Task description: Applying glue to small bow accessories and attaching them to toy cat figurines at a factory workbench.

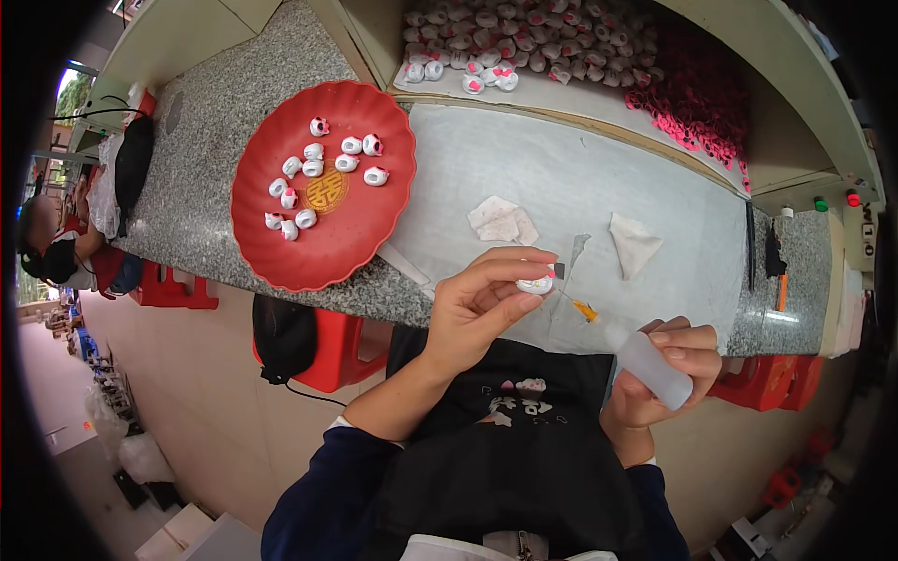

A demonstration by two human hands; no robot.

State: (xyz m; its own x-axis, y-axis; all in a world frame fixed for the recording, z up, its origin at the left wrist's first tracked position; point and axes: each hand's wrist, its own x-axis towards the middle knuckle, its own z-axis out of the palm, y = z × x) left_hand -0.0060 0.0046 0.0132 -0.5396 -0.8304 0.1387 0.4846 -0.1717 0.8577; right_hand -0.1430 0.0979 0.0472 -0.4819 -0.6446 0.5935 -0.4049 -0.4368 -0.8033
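Observation:
Between the thumb and fingers of my left hand [472,304] is a small white figurine head [531,282] with a pink detail. My right hand [687,351] is wrapped round a translucent white squeeze bottle [657,374], tilted with its orange nozzle [586,311] toward the figurine head. A thin needle runs from the nozzle and ends close to the piece; whether it touches, I cannot tell. To the left, a red scalloped plate [257,159] holds several similar white pieces [312,167]. Both hands are over the near edge of a white sheet [486,168].
A crumpled white cloth [502,221] and a folded one [633,245] lie on the sheet. On the shelf behind are many white pieces [533,42] and a pile of small pink parts [697,89]. Red stools [348,355] stand below the granite counter [215,103]. Another person [61,248] sits far left.

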